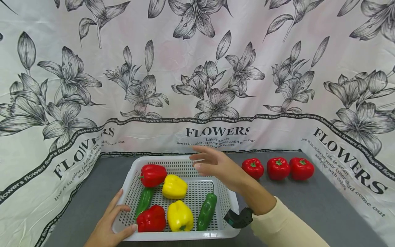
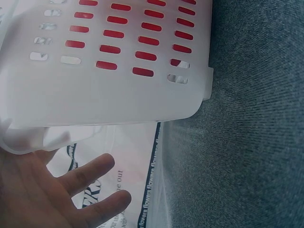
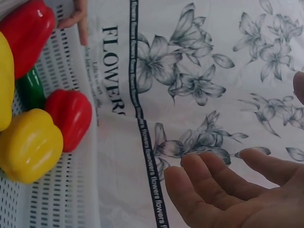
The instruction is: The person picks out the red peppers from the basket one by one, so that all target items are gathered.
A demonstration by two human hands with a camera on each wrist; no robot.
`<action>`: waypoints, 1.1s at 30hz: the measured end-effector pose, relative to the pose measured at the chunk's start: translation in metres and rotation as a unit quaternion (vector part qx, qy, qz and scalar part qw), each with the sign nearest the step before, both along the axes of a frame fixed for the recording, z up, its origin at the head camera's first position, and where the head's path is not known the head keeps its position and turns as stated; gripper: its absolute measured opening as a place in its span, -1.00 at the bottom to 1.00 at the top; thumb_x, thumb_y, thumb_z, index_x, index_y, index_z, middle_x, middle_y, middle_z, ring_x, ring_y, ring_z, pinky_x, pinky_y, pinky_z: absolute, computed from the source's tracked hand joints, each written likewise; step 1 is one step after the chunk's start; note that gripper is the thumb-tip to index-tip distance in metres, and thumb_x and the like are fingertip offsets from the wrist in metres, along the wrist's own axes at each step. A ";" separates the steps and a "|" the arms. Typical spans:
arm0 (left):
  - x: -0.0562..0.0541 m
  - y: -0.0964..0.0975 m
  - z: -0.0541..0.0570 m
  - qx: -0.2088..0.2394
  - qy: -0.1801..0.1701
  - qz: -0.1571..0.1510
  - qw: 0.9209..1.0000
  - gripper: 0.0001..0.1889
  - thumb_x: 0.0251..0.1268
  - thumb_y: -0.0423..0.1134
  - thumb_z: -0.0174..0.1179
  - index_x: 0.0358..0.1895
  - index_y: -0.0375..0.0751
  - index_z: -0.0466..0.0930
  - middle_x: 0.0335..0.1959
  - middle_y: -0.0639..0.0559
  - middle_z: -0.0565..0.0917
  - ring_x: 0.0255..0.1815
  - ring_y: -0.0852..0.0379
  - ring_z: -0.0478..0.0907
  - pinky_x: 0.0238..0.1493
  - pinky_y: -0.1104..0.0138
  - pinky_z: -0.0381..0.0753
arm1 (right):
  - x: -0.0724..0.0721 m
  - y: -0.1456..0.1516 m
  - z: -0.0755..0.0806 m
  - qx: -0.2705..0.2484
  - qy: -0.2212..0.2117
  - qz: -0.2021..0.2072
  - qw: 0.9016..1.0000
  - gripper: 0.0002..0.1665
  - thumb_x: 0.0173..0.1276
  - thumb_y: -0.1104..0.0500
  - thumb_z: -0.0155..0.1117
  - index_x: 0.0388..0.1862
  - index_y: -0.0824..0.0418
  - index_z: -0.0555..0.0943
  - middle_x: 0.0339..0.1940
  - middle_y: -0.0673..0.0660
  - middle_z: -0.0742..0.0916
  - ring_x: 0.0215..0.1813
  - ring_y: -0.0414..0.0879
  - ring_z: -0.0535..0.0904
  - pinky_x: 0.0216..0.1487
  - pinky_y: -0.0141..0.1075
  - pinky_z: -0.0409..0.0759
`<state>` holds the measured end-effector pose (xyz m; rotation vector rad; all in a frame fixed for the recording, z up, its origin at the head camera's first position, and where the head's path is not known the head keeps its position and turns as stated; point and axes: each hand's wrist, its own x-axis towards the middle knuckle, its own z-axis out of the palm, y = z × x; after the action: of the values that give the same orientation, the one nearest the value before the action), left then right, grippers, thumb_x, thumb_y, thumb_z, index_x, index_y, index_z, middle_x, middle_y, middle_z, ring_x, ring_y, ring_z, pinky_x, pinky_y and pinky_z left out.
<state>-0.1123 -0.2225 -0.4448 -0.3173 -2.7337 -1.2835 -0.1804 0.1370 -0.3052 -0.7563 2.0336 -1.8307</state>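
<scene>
A white perforated basket (image 1: 177, 236) stands on the grey table. My left hand (image 1: 108, 219) rests at its front left corner, thumb and index finger over the rim, other fingers spread outside in the left wrist view. Inside are a red bell pepper (image 1: 153, 175) at the back left, another red bell pepper (image 1: 152, 219) in front, two yellow bell peppers, one rear (image 1: 174, 187) and one front (image 1: 180, 215), a long green pepper (image 1: 207, 211) with a stem, and a partly covered green vegetable (image 1: 144, 201). My right hand (image 1: 216, 166) hovers above the basket's back right, holding nothing, fingers loosely extended.
Three red bell peppers stand in a row right of the basket: left (image 1: 252, 168), middle (image 1: 278, 168) and right (image 1: 301, 168). A flower-printed curtain (image 1: 172, 61) hangs behind the grey table (image 1: 296, 206) and along its sides. A dark band (image 1: 239, 218) is on my right wrist.
</scene>
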 end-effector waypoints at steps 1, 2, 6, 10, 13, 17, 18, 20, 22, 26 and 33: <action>0.000 0.000 0.000 0.001 -0.001 0.000 1.000 -0.60 0.08 -0.05 0.39 -0.06 -0.09 0.51 0.51 -0.09 -0.01 0.21 -0.26 0.28 -0.12 0.11 0.60 | -0.002 -0.002 -0.001 0.000 0.000 0.004 1.000 -0.27 0.34 0.03 0.24 0.46 0.07 0.26 0.33 0.18 0.47 0.33 0.16 0.34 0.21 0.07 0.41; 0.000 0.000 0.000 0.002 -0.002 0.000 1.000 -0.60 0.08 -0.05 0.39 -0.06 -0.10 0.51 0.51 -0.09 -0.01 0.21 -0.26 0.28 -0.12 0.10 0.60 | -0.004 -0.004 -0.002 0.002 0.003 0.008 1.000 -0.27 0.34 0.03 0.23 0.46 0.07 0.26 0.33 0.17 0.47 0.33 0.16 0.34 0.21 0.05 0.41; 0.000 0.000 -0.001 0.000 0.003 0.001 1.000 -0.60 0.08 -0.05 0.39 -0.06 -0.09 0.51 0.51 -0.09 -0.01 0.21 -0.25 0.28 -0.12 0.10 0.60 | -0.012 -0.014 -0.007 0.015 0.010 0.018 1.000 -0.26 0.33 0.01 0.24 0.46 0.04 0.26 0.32 0.15 0.49 0.31 0.13 0.37 0.19 -0.01 0.44; 0.000 0.000 -0.001 0.002 0.004 0.000 1.000 -0.61 0.08 -0.06 0.39 -0.06 -0.08 0.52 0.51 -0.08 -0.01 0.21 -0.26 0.28 -0.11 0.06 0.60 | -0.019 -0.023 -0.013 0.019 0.014 0.031 0.999 -0.25 0.33 0.02 0.25 0.46 0.06 0.26 0.30 0.16 0.50 0.30 0.15 0.38 0.17 -0.03 0.46; 0.000 0.001 0.000 0.011 -0.004 0.001 1.000 -0.61 0.08 -0.06 0.39 -0.06 -0.10 0.51 0.51 -0.09 -0.01 0.22 -0.28 0.26 -0.10 0.00 0.61 | -0.025 -0.030 -0.018 0.024 0.017 0.039 0.999 -0.27 0.35 0.03 0.25 0.46 0.09 0.27 0.29 0.17 0.50 0.29 0.14 0.39 0.18 -0.02 0.44; 0.000 0.001 0.000 0.019 -0.009 0.001 1.000 -0.61 0.09 -0.05 0.38 -0.06 -0.10 0.51 0.51 -0.09 -0.02 0.22 -0.31 0.26 -0.11 -0.04 0.61 | -0.031 -0.038 -0.023 0.039 0.013 0.041 0.998 -0.28 0.34 0.04 0.27 0.45 0.06 0.29 0.26 0.13 0.53 0.26 0.06 0.43 0.19 -0.03 0.43; 0.000 0.001 0.000 0.018 -0.008 0.001 1.000 -0.61 0.09 -0.05 0.37 -0.06 -0.10 0.51 0.51 -0.09 -0.02 0.22 -0.31 0.26 -0.11 -0.04 0.61 | -0.032 -0.041 -0.025 0.044 0.013 0.040 0.998 -0.28 0.34 0.04 0.27 0.44 0.05 0.30 0.25 0.12 0.53 0.25 0.04 0.44 0.19 -0.04 0.43; 0.000 0.001 0.000 0.019 -0.006 0.000 1.000 -0.62 0.10 -0.06 0.37 -0.06 -0.10 0.51 0.51 -0.09 -0.02 0.21 -0.32 0.27 -0.12 -0.03 0.62 | -0.035 -0.045 -0.027 0.049 0.009 0.043 0.998 -0.28 0.34 0.04 0.28 0.44 0.06 0.30 0.24 0.11 0.54 0.23 0.02 0.46 0.19 -0.05 0.44; 0.000 0.001 0.000 0.018 -0.006 0.001 1.000 -0.62 0.10 -0.06 0.37 -0.06 -0.10 0.51 0.51 -0.08 -0.02 0.21 -0.31 0.27 -0.13 -0.01 0.63 | -0.038 -0.049 -0.031 0.057 0.005 0.045 0.997 -0.27 0.33 0.04 0.29 0.44 0.06 0.29 0.23 0.10 0.54 0.22 0.00 0.46 0.18 -0.07 0.45; 0.000 0.002 0.001 0.020 -0.011 0.002 1.000 -0.61 0.10 -0.06 0.37 -0.06 -0.11 0.51 0.51 -0.09 -0.02 0.21 -0.32 0.27 -0.13 -0.02 0.62 | -0.042 -0.056 -0.035 0.078 -0.003 0.044 0.996 -0.26 0.32 0.01 0.31 0.44 0.02 0.30 0.24 0.07 0.54 0.22 -0.04 0.46 0.15 -0.12 0.48; -0.001 0.003 0.002 0.025 -0.024 0.008 0.999 -0.59 0.08 -0.05 0.38 -0.06 -0.14 0.51 0.52 -0.11 -0.03 0.23 -0.35 0.26 -0.13 -0.01 0.62 | -0.051 -0.068 -0.043 0.118 0.001 0.040 0.992 -0.27 0.29 0.00 0.32 0.42 -0.01 0.33 0.24 0.08 0.55 0.17 -0.05 0.50 0.11 -0.10 0.50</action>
<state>-0.1129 -0.2194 -0.4426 -0.2630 -2.7315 -1.3711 -0.2311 0.0693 -0.3480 -0.7593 2.1393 -1.5123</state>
